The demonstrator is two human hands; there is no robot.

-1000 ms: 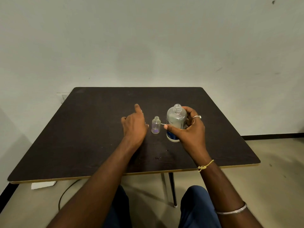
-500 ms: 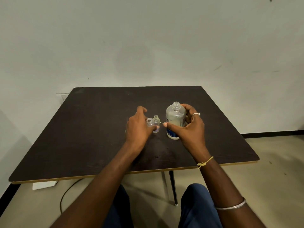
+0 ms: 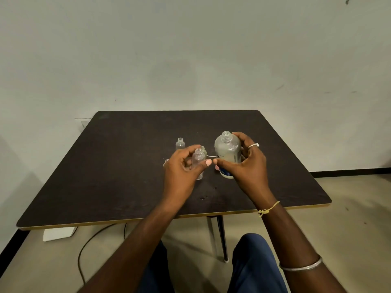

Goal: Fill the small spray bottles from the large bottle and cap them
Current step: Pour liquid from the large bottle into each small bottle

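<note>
My right hand (image 3: 245, 166) grips the large clear bottle (image 3: 227, 150), open at the neck, blue label near its base, held just above the dark table (image 3: 118, 166). My left hand (image 3: 182, 172) holds a small clear uncapped bottle (image 3: 198, 160) lifted close to the large one. A second small bottle (image 3: 180, 144) stands open on the table behind my left hand. A third small bottle (image 3: 203, 150) peeks out behind the held one. A thin white tube (image 3: 210, 156) lies between the two hands. Something small and pale (image 3: 166, 162) shows at my left hand's far side.
A pink bit (image 3: 216, 167) shows beside the large bottle's base. A few drops (image 3: 203, 197) lie on the table near the front. A cable (image 3: 88, 246) and white box (image 3: 59, 233) sit on the floor under the table's left front edge. My knees are under the front edge.
My left hand has picked up a small bottle and raised it toward the large bottle. A second small bottle behind it is uncovered. My right hand keeps its grip on the large bottle.
</note>
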